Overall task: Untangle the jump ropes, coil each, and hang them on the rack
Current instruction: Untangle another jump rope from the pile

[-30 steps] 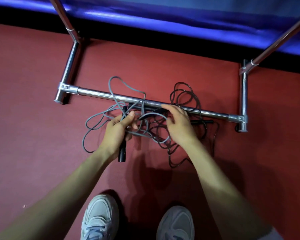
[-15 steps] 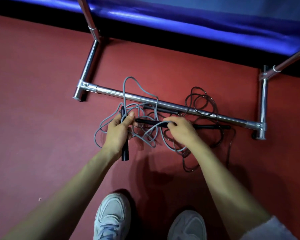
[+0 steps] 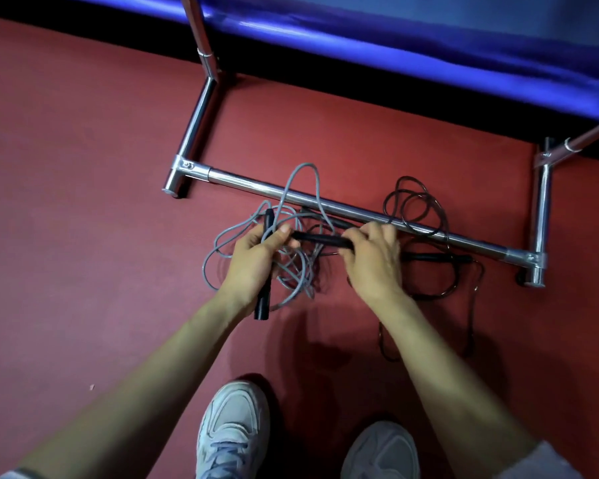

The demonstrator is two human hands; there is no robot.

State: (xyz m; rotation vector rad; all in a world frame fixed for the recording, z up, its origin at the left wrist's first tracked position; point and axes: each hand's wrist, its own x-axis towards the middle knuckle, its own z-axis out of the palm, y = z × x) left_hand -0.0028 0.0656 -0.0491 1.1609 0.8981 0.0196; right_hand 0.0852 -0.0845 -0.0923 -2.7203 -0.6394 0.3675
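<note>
While my left hand [image 3: 253,264] is curled round the upright handle [image 3: 263,305], whose long axis runs from past my fingertips down beyond my wrist, the grey rope [image 3: 300,274] lies looped on both sides of that hand, with most of its strands bunched just right of my palm. One tall loop reaches away from my knuckles and crosses the rack bar [image 3: 242,183].

Between my two hands lies the crosswise handle [image 3: 320,239], its long axis running side to side. Its free end almost meets my left thumb, and its other end is wrapped in the fingers of my right hand [image 3: 374,264]. So the two handles sit nearly at right angles. I judge that the next pull has to draw this one out to the right, along its own length, through the grey strands.

Right of my right hand, a third handle [image 3: 433,257] lies on the floor, pointing away from my knuckles. The dark rope [image 3: 433,293] coils beyond it, over the bar and back past my wrist.
</note>
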